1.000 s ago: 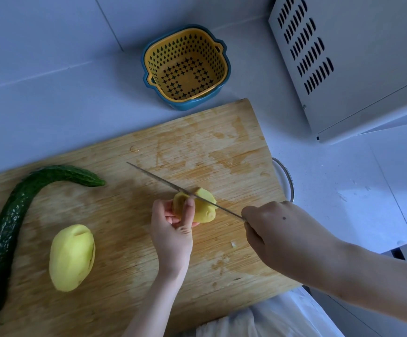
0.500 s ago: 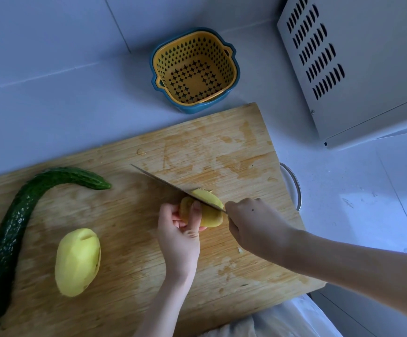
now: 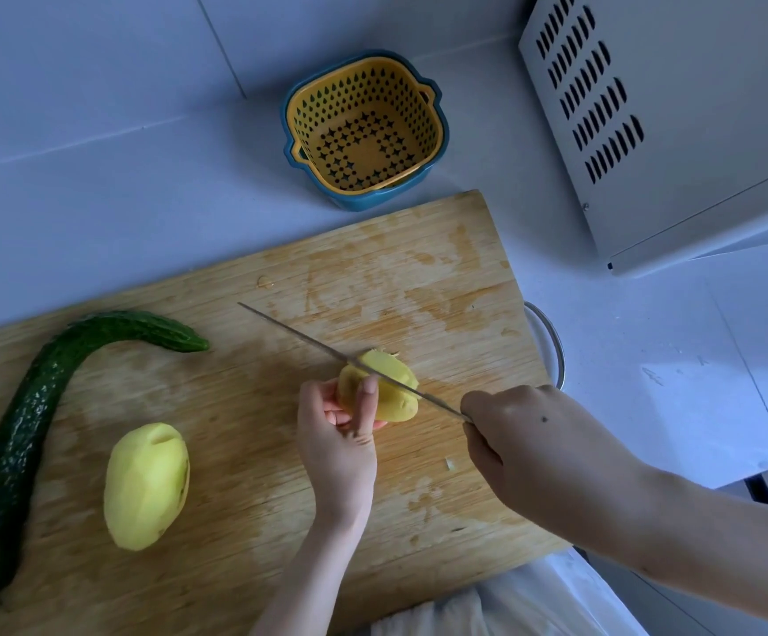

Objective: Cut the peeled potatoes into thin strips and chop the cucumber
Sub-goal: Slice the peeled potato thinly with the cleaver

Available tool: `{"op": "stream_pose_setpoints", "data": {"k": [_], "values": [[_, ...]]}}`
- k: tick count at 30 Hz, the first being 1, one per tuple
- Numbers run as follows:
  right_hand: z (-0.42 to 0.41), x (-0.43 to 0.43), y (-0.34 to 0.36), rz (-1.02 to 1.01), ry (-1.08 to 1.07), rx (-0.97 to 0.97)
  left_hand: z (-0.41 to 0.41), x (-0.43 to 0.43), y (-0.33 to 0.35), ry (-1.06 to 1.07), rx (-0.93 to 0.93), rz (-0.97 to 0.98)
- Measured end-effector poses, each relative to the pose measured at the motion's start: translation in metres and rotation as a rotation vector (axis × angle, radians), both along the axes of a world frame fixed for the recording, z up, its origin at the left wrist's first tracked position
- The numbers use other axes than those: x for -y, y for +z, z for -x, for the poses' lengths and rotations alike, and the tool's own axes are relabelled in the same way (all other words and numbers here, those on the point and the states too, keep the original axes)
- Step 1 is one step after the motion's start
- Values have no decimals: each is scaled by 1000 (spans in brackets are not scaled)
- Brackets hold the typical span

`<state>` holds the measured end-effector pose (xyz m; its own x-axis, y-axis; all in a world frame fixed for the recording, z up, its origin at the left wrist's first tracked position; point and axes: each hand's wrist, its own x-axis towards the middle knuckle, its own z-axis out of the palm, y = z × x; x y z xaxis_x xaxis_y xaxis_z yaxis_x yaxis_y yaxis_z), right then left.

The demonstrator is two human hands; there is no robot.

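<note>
You have nothing to read here: no word, number, brand or sign shows on the cutting board point(image 3: 418, 277), the yellow strainer basket point(image 3: 411, 107) or the white vented appliance point(image 3: 694, 130) (the knife point(image 3: 327, 351) is seen edge-on, too thin to show a mark).

On the cutting board point(image 3: 441, 268), the left hand point(image 3: 336, 447) is gripping a peeled potato point(image 3: 391, 392) while the right hand point(image 3: 533, 447) is holding the knife point(image 3: 308, 339) across it.

Pinching potato point(image 3: 395, 401) with left hand point(image 3: 336, 433), fingers point(image 3: 324, 399) curled, thumb pressed on it; clenching knife point(image 3: 290, 330) in right hand point(image 3: 533, 442), forearm angled in.
</note>
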<state>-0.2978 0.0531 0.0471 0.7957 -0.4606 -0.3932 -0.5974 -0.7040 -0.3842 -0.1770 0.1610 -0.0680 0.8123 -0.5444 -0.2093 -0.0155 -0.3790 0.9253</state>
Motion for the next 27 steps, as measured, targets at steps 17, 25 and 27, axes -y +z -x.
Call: {"op": "stream_pose_setpoints", "data": {"k": [17, 25, 27], "values": [[-23, -2, -7, -84, 22, -242, 0, 2, 2, -3, 2, -41], [-38, -1, -45, -66, 4, -235, 2, 5, 9, 2, -25, -16], [-35, -3, -49, -60, -4, -204, 0, 3, 9, -5, -74, -35]]}}
